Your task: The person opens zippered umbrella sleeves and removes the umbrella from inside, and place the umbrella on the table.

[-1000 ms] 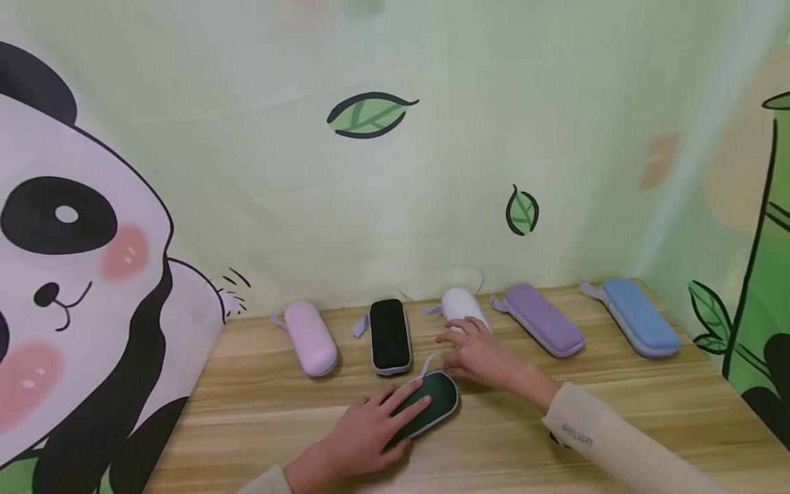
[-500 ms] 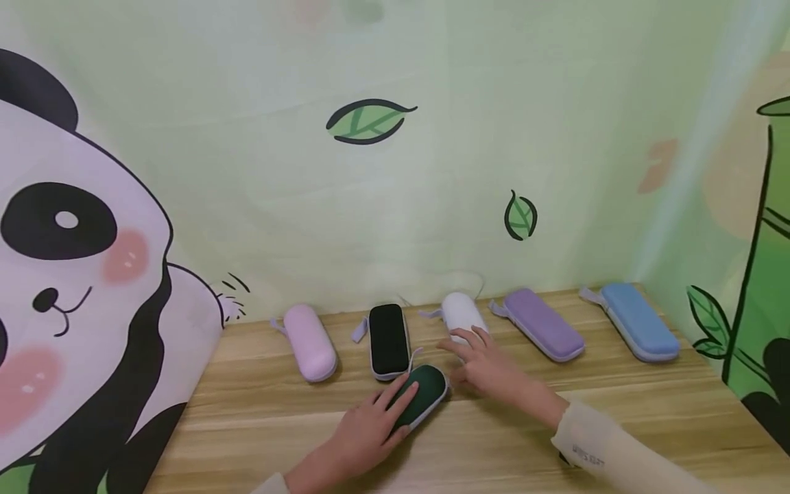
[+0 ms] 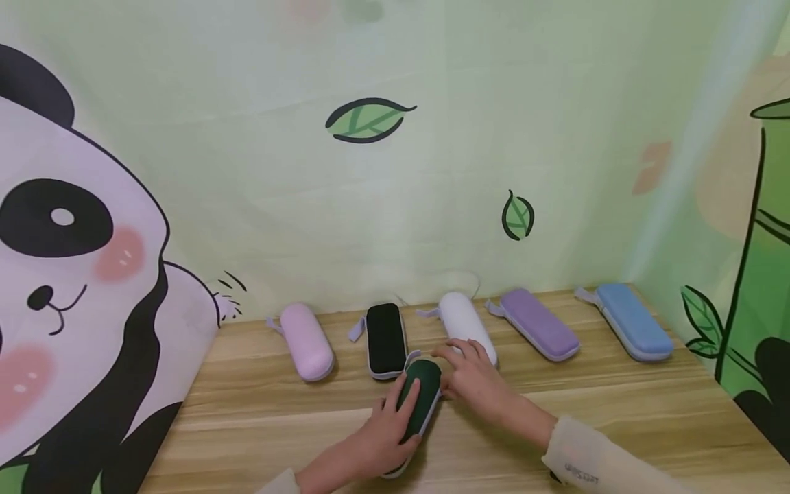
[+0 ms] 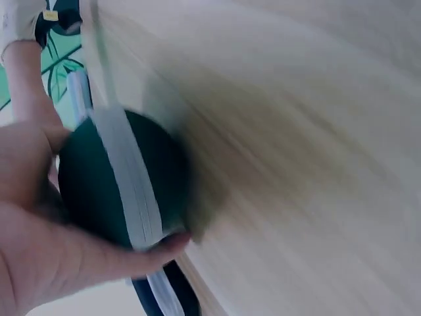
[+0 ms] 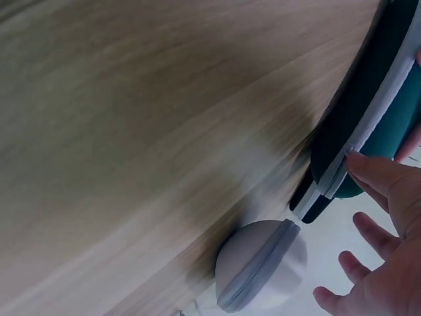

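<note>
A dark green zippered case (image 3: 426,374) with a pale grey zipper band is held by my left hand (image 3: 379,439), fingers laid across its top and thumb along the near side. In the left wrist view, the case's rounded near end and its zipper (image 4: 131,178) show, with the thumb against the band. At the case's far right edge is my right hand (image 3: 478,381). The right wrist view has its thumb and index finger pinching at the zipper pull (image 5: 350,150), mostly hidden by them; the other fingers spread away. A pale wrist strap (image 3: 412,355) sticks up at the far end.
Along the back of the wooden table (image 3: 278,425) lie a pink case (image 3: 306,343), a black case (image 3: 385,339), a white case (image 3: 459,319) just past the right hand, a purple case (image 3: 540,324) and a blue case (image 3: 636,322). A panda-printed backdrop (image 3: 278,171) stands behind.
The green case has turned so its far end points more directly away, and shifted slightly left. My left hand turned with it. The right hand stayed at its far end, uncovering more of the white case.
</note>
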The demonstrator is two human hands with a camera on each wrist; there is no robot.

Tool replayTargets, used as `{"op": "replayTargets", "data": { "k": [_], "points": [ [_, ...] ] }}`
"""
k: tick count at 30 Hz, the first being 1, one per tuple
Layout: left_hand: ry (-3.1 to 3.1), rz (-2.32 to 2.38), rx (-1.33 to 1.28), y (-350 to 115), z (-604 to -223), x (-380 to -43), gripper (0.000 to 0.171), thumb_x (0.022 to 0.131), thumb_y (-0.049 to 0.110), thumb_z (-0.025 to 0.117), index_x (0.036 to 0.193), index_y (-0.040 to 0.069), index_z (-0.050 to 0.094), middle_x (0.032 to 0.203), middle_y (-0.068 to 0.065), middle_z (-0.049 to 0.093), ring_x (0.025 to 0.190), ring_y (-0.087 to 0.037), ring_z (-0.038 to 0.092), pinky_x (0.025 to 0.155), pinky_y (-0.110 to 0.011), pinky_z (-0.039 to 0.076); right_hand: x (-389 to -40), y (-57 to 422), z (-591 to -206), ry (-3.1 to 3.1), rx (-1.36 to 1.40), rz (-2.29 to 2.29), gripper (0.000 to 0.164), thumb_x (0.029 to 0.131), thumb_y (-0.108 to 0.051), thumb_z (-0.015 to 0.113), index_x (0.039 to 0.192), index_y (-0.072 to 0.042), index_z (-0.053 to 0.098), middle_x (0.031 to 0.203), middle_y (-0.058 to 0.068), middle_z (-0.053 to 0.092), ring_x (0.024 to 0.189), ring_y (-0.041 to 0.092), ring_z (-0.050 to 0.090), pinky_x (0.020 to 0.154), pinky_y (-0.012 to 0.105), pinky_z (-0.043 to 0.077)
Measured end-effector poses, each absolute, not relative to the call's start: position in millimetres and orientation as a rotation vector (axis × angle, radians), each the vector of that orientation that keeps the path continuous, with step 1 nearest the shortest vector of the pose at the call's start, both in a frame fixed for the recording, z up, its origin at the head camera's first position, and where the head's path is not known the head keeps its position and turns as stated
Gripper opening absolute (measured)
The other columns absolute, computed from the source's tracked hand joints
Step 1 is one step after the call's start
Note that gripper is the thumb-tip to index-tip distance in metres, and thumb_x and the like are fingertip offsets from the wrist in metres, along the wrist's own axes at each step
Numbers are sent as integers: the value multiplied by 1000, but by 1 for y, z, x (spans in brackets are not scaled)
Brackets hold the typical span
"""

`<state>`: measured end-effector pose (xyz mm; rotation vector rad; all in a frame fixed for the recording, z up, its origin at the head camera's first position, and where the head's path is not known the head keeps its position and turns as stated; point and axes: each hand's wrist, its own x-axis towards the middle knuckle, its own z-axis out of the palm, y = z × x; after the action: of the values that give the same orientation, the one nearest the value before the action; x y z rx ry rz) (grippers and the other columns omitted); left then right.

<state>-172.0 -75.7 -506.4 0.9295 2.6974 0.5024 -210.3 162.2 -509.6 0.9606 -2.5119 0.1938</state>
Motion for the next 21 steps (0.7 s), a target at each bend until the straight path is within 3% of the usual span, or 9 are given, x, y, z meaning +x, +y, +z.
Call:
{"op": "replayTargets", "data": {
  "k": [4, 10, 15, 21],
  "points": [
    [2631, 487, 1150, -89, -509, -176, 90, 98, 42, 65, 164, 12, 13, 168, -18, 1, 147, -48, 22, 109, -60, 38, -212, 163, -512, -2546, 961, 190, 12, 75, -28, 89, 74, -24, 78, 135, 7, 61, 129, 41, 49, 100, 62, 40],
    [2487, 516, 1277, -103, -507, -174, 105, 88, 51, 76, 165, 20, 12, 170, -11, -10, 153, -46, 4, 110, -55, 40, -215, 160, -516, -2598, 933, 210, 12, 78, -26, 88, 74, -24, 77, 138, 9, 59, 131, 41, 46, 103, 67, 36],
    [2512, 502, 1189, -101, -505, -173, 113, 82, 57, 79, 165, 23, 10, 170, -9, -12, 153, -46, 1, 108, -52, 43, -221, 147, -516, -2635, 859, 176, 14, 81, -24, 85, 73, -22, 74, 136, 8, 60, 132, 40, 46, 104, 67, 36],
    [2643, 535, 1091, -97, -510, -180, 114, 81, 56, 80, 165, 16, 14, 170, -15, -8, 152, -51, 2, 105, -55, 45, -234, 130, -512, -2671, 794, 135, 11, 84, -18, 82, 75, -21, 77, 136, 7, 59, 132, 39, 47, 105, 67, 35]
  ]
}}
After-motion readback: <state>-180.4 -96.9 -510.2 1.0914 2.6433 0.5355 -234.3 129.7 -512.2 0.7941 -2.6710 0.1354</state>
